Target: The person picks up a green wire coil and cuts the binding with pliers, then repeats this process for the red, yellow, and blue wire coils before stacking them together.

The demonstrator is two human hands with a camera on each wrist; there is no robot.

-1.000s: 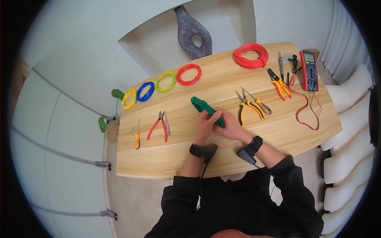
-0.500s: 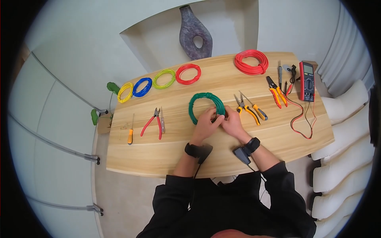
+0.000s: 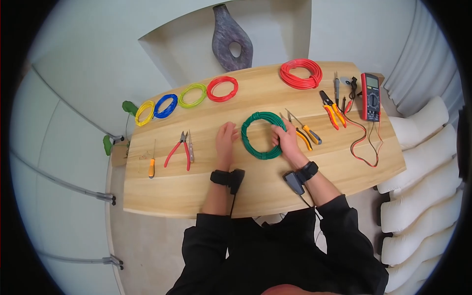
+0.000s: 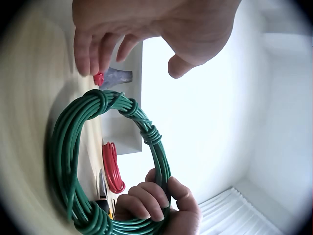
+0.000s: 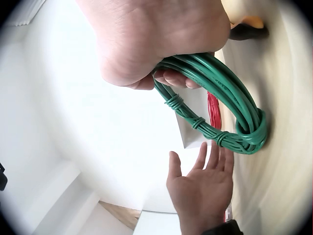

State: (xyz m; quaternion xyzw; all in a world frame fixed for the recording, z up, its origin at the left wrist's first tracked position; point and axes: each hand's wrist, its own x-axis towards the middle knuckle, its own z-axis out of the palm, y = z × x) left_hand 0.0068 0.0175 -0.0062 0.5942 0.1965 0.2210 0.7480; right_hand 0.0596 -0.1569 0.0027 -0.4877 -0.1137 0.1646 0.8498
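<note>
A green wire coil (image 3: 249, 145), bound with several wraps, is gripped at its right side by the right hand (image 3: 289, 141). In the left wrist view the right hand's fingers (image 4: 146, 199) curl round the coil (image 4: 66, 147), and its thumb lies against the outside. The left hand (image 3: 225, 142) is apart from the coil on its left, fingers extended and holding nothing. The right wrist view shows the left hand (image 5: 203, 188) with spread fingers beyond the coil (image 5: 234, 98), and the right hand (image 5: 161, 39) closed on the near part.
Yellow (image 3: 145, 121), blue (image 3: 158, 111), yellow-green (image 3: 182, 101) and red coils (image 3: 210, 94) line the back, with a larger red coil (image 3: 301, 84). Red-handled pliers (image 3: 188, 160) and screwdriver (image 3: 151, 169) lie left; black-orange pliers (image 3: 306, 142), wire strippers (image 3: 334, 118) and a multimeter (image 3: 372, 101) right.
The green coil has turned from edge-on to showing its full ring. The left hand has let go and moved left; the right hand keeps its grip at the coil's right side.
</note>
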